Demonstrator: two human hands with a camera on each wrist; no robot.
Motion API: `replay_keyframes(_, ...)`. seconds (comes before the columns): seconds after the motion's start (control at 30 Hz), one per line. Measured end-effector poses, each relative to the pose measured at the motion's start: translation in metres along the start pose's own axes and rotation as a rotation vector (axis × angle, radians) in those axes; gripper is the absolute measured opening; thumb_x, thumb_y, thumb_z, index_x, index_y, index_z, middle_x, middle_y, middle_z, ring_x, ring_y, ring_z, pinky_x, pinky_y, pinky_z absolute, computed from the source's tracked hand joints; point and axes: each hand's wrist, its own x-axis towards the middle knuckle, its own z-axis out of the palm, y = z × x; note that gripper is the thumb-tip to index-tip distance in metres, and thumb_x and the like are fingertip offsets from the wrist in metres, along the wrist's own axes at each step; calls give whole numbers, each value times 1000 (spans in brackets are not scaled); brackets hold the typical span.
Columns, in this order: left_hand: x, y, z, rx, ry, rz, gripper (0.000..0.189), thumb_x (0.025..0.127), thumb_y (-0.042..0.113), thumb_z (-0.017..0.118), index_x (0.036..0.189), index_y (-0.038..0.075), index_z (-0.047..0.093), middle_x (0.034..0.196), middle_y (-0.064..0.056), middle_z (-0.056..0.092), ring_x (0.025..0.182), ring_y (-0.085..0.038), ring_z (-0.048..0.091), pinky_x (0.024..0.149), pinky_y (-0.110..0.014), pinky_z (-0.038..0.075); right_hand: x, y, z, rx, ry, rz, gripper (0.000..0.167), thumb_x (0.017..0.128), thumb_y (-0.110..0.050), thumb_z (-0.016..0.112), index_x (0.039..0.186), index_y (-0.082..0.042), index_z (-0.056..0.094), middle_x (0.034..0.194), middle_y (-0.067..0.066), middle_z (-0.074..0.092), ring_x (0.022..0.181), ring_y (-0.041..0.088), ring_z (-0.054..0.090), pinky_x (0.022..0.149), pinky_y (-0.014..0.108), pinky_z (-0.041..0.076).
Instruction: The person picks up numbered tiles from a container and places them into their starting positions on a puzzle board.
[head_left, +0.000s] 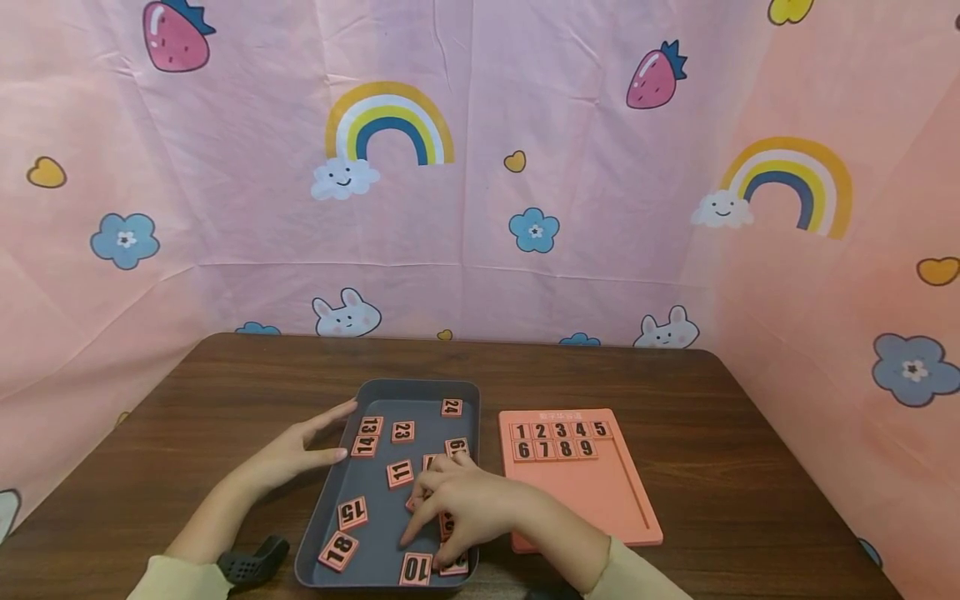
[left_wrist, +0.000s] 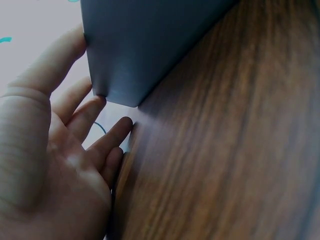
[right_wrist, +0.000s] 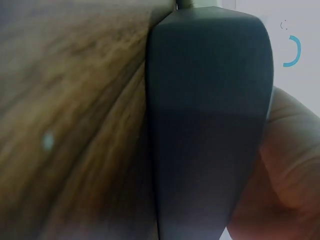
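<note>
A dark grey tray point(head_left: 390, 388) holds loose pink number tiles, among them a 10 tile point(head_left: 416, 569), a 15 tile point(head_left: 352, 512) and an 18 tile point(head_left: 339, 551). Over the tray's right side is my right hand point(head_left: 468, 504), its thumb and index finger apart just above the 10 tile, hiding several tiles beneath it. My left hand point(head_left: 288, 454) rests extended fingers against the tray's left wall point(left_wrist: 120, 55). To the right lies a pink number board point(head_left: 573, 500) with tiles 1 to 9 set in order in its top two rows.
The wooden table point(head_left: 600, 375) carries the tray and board. A black strap-like object point(head_left: 255, 562) is at my left wrist. A patterned cloth point(head_left: 480, 183) hangs behind and at both sides of the table.
</note>
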Motion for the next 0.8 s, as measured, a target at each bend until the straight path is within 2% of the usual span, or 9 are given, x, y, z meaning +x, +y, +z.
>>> replay_keyframes(0.3, 1, -2, -1, 0, -5, 18, 67, 92, 21, 65, 150, 13, 33, 153, -18, 27, 136, -49, 20, 97, -72, 24, 4, -4, -1, -54, -25, 11, 35, 76, -42, 79, 111, -42, 70, 111, -21, 52, 98, -1, 35, 82, 22, 25)
replay_keyframes(0.53, 0, -2, -1, -5, -8, -13, 67, 92, 23, 66, 150, 17, 34, 153, -17, 27, 137, -50, 18, 96, -73, 24, 6, -6, -1, -52, -64, -21, 37, 78, -41, 78, 114, -43, 69, 106, -20, 48, 91, -2, 34, 75, 21, 22)
replay_keyframes(0.8, 2, -5, -1, -11, -5, 4, 66, 91, 22, 66, 150, 17, 35, 154, -17, 27, 137, -49, 19, 97, -72, 22, 6, -8, -3, -49, -42, -17, 33, 76, -42, 80, 108, -40, 72, 103, -18, 48, 92, 0, 34, 75, 19, 24)
